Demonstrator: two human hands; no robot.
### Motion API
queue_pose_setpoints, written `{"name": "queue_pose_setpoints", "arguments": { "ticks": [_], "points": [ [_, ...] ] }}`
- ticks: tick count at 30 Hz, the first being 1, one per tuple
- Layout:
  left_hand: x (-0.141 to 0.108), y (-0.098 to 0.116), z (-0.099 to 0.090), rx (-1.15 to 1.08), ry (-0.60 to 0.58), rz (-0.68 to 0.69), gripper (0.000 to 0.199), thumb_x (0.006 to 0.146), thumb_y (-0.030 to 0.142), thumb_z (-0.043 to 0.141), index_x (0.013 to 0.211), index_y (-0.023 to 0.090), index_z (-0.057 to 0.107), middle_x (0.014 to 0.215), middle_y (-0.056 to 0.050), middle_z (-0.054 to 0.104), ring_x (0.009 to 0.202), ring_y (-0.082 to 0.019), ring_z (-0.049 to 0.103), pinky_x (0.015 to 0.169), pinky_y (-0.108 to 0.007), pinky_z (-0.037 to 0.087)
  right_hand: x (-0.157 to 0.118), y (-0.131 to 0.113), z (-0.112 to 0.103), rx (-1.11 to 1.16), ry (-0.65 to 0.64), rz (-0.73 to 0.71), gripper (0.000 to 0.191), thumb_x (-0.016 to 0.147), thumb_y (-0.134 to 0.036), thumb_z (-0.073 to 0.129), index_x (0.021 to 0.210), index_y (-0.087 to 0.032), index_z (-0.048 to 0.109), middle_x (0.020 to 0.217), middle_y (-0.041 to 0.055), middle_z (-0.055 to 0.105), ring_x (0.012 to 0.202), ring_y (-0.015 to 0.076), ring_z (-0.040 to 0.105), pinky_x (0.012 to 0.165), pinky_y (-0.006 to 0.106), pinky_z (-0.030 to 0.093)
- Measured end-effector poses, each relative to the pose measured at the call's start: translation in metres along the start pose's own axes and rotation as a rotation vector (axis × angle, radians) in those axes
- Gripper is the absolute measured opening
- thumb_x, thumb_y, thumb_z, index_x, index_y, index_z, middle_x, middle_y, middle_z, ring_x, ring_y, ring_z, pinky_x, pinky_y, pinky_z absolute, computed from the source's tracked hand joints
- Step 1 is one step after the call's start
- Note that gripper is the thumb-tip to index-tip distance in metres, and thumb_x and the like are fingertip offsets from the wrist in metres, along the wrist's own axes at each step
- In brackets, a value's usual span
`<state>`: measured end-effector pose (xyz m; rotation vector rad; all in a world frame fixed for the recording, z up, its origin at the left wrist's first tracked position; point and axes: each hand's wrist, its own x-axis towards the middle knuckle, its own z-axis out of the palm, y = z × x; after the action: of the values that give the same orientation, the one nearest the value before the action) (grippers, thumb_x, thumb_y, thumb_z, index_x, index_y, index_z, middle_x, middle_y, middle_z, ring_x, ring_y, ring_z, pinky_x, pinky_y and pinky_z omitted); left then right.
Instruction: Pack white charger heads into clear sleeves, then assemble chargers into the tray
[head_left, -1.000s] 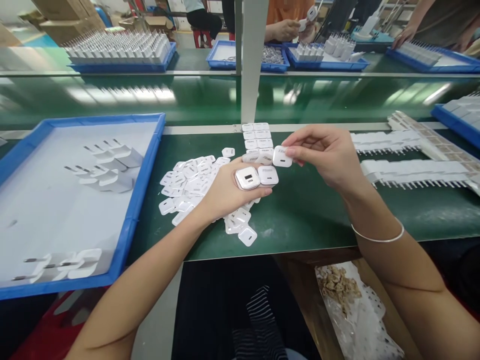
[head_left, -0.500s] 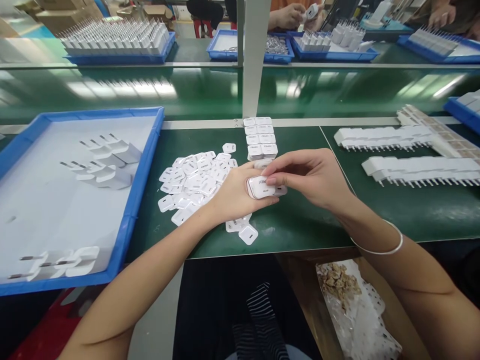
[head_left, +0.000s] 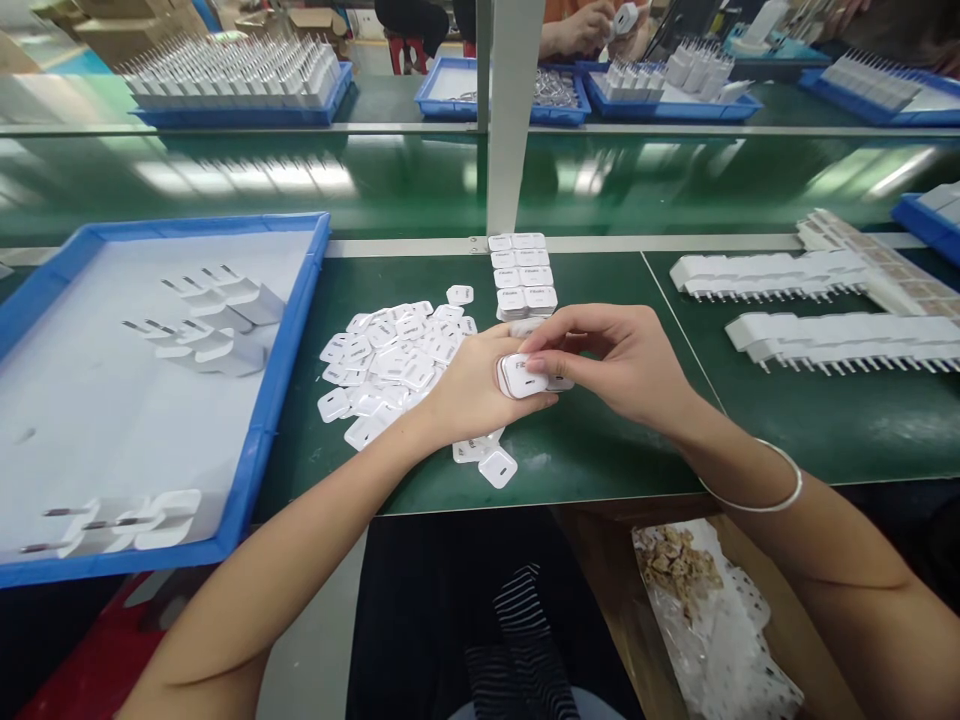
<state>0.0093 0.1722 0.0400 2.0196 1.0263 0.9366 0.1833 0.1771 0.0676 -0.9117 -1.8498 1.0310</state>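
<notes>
Over the green table, my left hand (head_left: 476, 385) is closed around a small stack of white rounded-square covers (head_left: 523, 376) with dark print and a slot. My right hand (head_left: 619, 365) pinches the top cover of that stack between thumb and forefinger. Left of my left hand lies a loose pile of similar white covers (head_left: 390, 360), with several more in front of my wrist (head_left: 498, 467). Behind my hands stand neat stacks of covers (head_left: 523, 275) in two columns.
A blue-rimmed tray (head_left: 281, 360) with pronged white plug bodies (head_left: 217, 350) is at left. Rows of plug bodies (head_left: 847, 338) lie at right. A grey post (head_left: 510, 120) rises at the back; beyond it are trays and a person's hands (head_left: 589, 30). An open box (head_left: 712, 600) sits below.
My right thumb and forefinger have shifted slightly on the top cover, hiding more of its print. My left hand has barely moved.
</notes>
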Motion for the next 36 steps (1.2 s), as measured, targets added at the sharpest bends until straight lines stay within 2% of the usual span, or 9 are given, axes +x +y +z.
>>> {"name": "queue_pose_setpoints", "arguments": {
  "ticks": [10,17,27,36],
  "points": [
    [-0.0002,-0.0009,0.0007,0.044,-0.006,0.056,0.018,0.071,0.018,0.077,0.088,0.02,0.071,0.097,-0.002,0.071,0.092,-0.02,0.067,0.082,-0.033,0.054,-0.0001,0.0014,-0.0004,-0.069,-0.024,-0.031,0.003,0.08,-0.023,0.073,0.077,-0.022,0.074,0.082,0.0021,0.074,0.075,0.0178,0.065,0.066,0.031,0.053],
    [-0.0005,-0.0033,0.0016,-0.012,-0.022,0.049,0.021,0.072,0.02,0.077,0.092,0.02,0.071,0.1,-0.003,0.071,0.093,-0.02,0.067,0.082,-0.033,0.055,-0.0012,0.001,0.0009,-0.069,-0.017,-0.03,0.004,0.081,-0.025,0.072,0.079,-0.022,0.074,0.082,0.0028,0.074,0.078,0.0194,0.066,0.067,0.032,0.054],
    [0.0001,-0.0015,0.0022,0.054,-0.022,0.089,0.013,0.075,0.022,0.074,0.088,0.021,0.071,0.093,-0.001,0.07,0.092,-0.02,0.067,0.081,-0.033,0.054,-0.001,0.0003,0.0004,-0.088,-0.044,-0.029,0.004,0.079,-0.019,0.072,0.075,-0.021,0.071,0.077,0.0014,0.072,0.071,0.0175,0.064,0.063,0.031,0.053],
    [0.0,-0.0034,0.0029,0.071,-0.011,0.132,0.016,0.075,0.019,0.074,0.09,0.021,0.071,0.093,0.0,0.07,0.091,-0.019,0.066,0.078,-0.03,0.053,-0.0011,-0.0014,0.0,-0.079,-0.049,-0.025,0.006,0.079,-0.016,0.071,0.076,-0.021,0.072,0.079,0.002,0.073,0.077,0.0194,0.066,0.067,0.032,0.053]
  ]
}}
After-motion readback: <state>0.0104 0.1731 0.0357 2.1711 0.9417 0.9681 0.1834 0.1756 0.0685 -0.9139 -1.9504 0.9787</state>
